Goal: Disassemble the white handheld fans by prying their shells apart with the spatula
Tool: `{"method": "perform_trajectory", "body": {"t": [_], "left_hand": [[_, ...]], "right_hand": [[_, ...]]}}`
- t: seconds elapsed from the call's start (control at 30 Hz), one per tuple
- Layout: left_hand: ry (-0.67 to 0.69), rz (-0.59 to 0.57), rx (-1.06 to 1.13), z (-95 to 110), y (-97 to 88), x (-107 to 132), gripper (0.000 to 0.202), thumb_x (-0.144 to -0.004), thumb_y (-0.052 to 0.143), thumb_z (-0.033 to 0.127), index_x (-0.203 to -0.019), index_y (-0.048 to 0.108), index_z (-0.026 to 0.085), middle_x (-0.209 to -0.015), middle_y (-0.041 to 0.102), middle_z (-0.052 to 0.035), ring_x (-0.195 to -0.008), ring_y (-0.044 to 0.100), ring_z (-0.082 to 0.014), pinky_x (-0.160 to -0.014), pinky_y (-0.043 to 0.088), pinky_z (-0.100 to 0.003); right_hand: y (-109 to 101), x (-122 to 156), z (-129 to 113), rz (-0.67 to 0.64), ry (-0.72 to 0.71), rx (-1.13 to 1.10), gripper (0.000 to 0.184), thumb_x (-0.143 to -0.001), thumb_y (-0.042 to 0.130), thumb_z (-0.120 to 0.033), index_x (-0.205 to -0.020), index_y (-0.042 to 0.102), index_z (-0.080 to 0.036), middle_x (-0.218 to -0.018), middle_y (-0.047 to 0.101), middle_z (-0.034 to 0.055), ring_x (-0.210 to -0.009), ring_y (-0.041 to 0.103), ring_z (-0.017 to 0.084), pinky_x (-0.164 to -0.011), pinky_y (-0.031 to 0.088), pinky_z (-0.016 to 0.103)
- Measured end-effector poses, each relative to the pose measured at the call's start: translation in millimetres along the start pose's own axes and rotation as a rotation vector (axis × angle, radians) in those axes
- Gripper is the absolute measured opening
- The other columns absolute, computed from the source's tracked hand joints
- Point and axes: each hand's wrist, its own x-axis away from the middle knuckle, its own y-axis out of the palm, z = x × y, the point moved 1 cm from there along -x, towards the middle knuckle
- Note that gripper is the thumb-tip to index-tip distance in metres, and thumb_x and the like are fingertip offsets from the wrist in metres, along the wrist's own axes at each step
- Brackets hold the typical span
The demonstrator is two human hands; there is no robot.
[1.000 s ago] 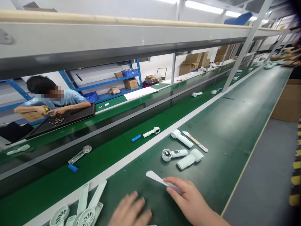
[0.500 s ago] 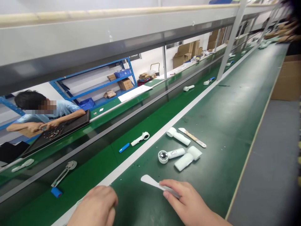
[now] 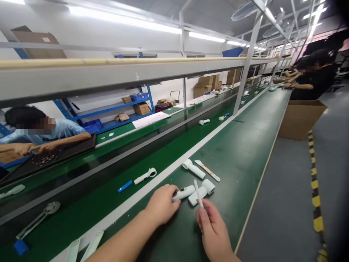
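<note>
My left hand point(image 3: 163, 204) is closed around the round head of a pale mint handheld fan point(image 3: 187, 191) lying on the green bench, so that head is mostly hidden. Between the thumb and fingers of my right hand point(image 3: 214, 226), a thin white plastic pry tool point(image 3: 198, 193) points up and away from me. Just behind the tool lies a second mint fan housing point(image 3: 208, 186). Farther back rests another fan point(image 3: 194, 169), and beside it a white blade point(image 3: 207, 171) with a tan-wrapped handle. Two pale shell pieces point(image 3: 94, 243) lie near my left forearm.
A white strip point(image 3: 163, 173) divides the bench from a lower green belt carrying an opened fan point(image 3: 144, 177) with a blue battery point(image 3: 125, 186). Across it, a co-worker point(image 3: 51, 127) bends over a black tray point(image 3: 81, 145). A cardboard box point(image 3: 298, 120) stands right; an upright post point(image 3: 247, 65) rises ahead.
My left hand has reached forward and right and taken hold of the fan. The pry tool in my right hand has swung from pointing left to upright. The view has tilted up.
</note>
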Motion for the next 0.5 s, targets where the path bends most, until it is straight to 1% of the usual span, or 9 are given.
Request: {"method": "perform_trajectory", "body": {"t": [0.07,0.1,0.13,0.2,0.27,0.3,0.33,0.4,0.5], "left_hand": [[-0.084,-0.007,0.051,-9.9,-10.2,34.7,0.026,-0.08,0.053,0.023,-0.104,0.064,0.027,-0.099,0.066,-0.0024,-0.093,0.062,-0.0225,-0.083,0.048,-0.034],[-0.14,-0.021,0.085,-15.6,-14.0,54.6,0.024,-0.082,0.05,0.023,-0.101,0.064,0.027,-0.098,0.067,-0.0018,-0.092,0.063,-0.0225,-0.082,0.048,-0.034],[-0.197,-0.04,0.123,-21.0,-16.7,74.7,0.024,-0.083,0.047,0.024,-0.099,0.065,0.027,-0.097,0.067,-0.0017,-0.091,0.063,-0.0223,-0.082,0.048,-0.034],[-0.269,-0.08,0.177,-29.5,-17.8,110.9,0.026,-0.087,0.042,0.026,-0.095,0.067,0.026,-0.099,0.066,-0.0023,-0.09,0.063,-0.021,-0.082,0.049,-0.033],[-0.289,-0.086,0.151,-34.7,-14.0,137.2,0.03,-0.091,0.039,0.03,-0.101,0.067,0.026,-0.105,0.063,-0.0033,-0.088,0.064,-0.0194,-0.081,0.05,-0.031],[-0.299,-0.069,0.107,-36.7,-10.8,146.2,0.032,-0.092,0.038,0.032,-0.106,0.066,0.027,-0.108,0.062,-0.0038,-0.086,0.064,-0.019,-0.08,0.05,-0.031],[-0.316,-0.039,0.054,-38.3,-6.9,152.7,0.034,-0.093,0.037,0.034,-0.112,0.064,0.027,-0.111,0.061,-0.0044,-0.087,0.064,-0.0192,-0.078,0.05,-0.031],[-0.344,0.037,-0.039,-40.6,1.9,160.1,0.037,-0.095,0.036,0.037,-0.119,0.061,0.026,-0.114,0.06,-0.0056,-0.092,0.063,-0.0213,-0.079,0.051,-0.033],[-0.337,0.124,-0.102,-40.0,14.9,163.4,0.037,-0.095,0.037,0.038,-0.118,0.062,0.024,-0.112,0.061,-0.0071,-0.103,0.058,-0.0255,-0.088,0.048,-0.041]], "right_hand": [[-13.9,5.6,-4.4,-0.046,-0.105,0.093,0.036,-0.098,0.036,-0.045,-0.11,0.057,-0.018,-0.078,0.062,0.0041,-0.07,0.061,0.018,-0.065,0.051,0.028],[-21.5,7.8,-7.4,-0.105,-0.174,0.151,0.033,-0.098,0.037,-0.041,-0.108,0.058,-0.019,-0.083,0.063,0.0048,-0.074,0.061,0.018,-0.069,0.05,0.029],[-28.6,9.2,-10.5,-0.195,-0.243,0.219,0.03,-0.099,0.037,-0.037,-0.106,0.06,-0.019,-0.085,0.064,0.0049,-0.077,0.061,0.018,-0.071,0.049,0.029],[-38.4,8.8,-15.7,-0.456,-0.36,0.391,0.028,-0.099,0.036,-0.03,-0.102,0.062,-0.02,-0.084,0.064,0.0042,-0.076,0.061,0.017,-0.071,0.046,0.029],[-41.2,5.9,-18.0,-0.709,-0.449,0.579,0.028,-0.099,0.035,-0.026,-0.1,0.062,-0.019,-0.08,0.063,0.0035,-0.073,0.059,0.017,-0.067,0.043,0.029],[-40.4,4.3,-18.1,-0.796,-0.492,0.665,0.029,-0.099,0.034,-0.025,-0.098,0.062,-0.019,-0.079,0.063,0.0035,-0.072,0.059,0.017,-0.065,0.042,0.029],[-38.7,3.1,-17.8,-0.851,-0.536,0.74,0.03,-0.099,0.033,-0.023,-0.097,0.062,-0.018,-0.077,0.063,0.0036,-0.07,0.058,0.017,-0.063,0.04,0.029],[-34.5,2.3,-16.6,-0.894,-0.615,0.842,0.031,-0.099,0.032,-0.022,-0.095,0.061,-0.016,-0.074,0.062,0.0037,-0.067,0.057,0.017,-0.061,0.037,0.03],[-31.3,4.1,-14.1,-0.932,-0.68,0.888,0.029,-0.098,0.031,-0.02,-0.092,0.06,-0.017,-0.073,0.061,0.0027,-0.066,0.056,0.017,-0.06,0.033,0.029]]}}
